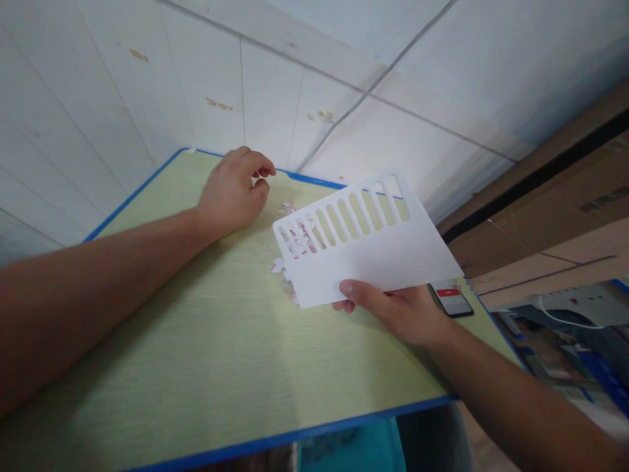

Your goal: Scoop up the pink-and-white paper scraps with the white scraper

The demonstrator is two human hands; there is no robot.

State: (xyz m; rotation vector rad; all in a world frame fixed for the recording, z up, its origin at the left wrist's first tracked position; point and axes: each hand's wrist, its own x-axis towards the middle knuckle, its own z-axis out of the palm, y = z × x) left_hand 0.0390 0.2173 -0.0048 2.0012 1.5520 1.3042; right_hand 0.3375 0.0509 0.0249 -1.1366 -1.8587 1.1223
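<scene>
My right hand (393, 308) grips the lower edge of a white slotted panel (368, 255), thumb on top and fingertips underneath. A row of long rounded slots runs along the panel's far side. It is held tilted over the table, its right end raised. White-and-pink scraps (278, 265) show through the slots at the left end and stick out past that edge; some of them are hidden under the panel. Left of the panel, my left hand (236, 187) is over the far part of the table. Its fingers are loosely curled, with a gap to the thumb and nothing visible between them.
The pale green table (211, 354) has a blue edge strip. A phone (452, 300) with a lit screen lies on the right, beyond my right wrist. White wall panels with a grey cable (363, 98) rise behind. Cardboard (555, 210) stands at the right; a teal container (354, 449) is below the front edge.
</scene>
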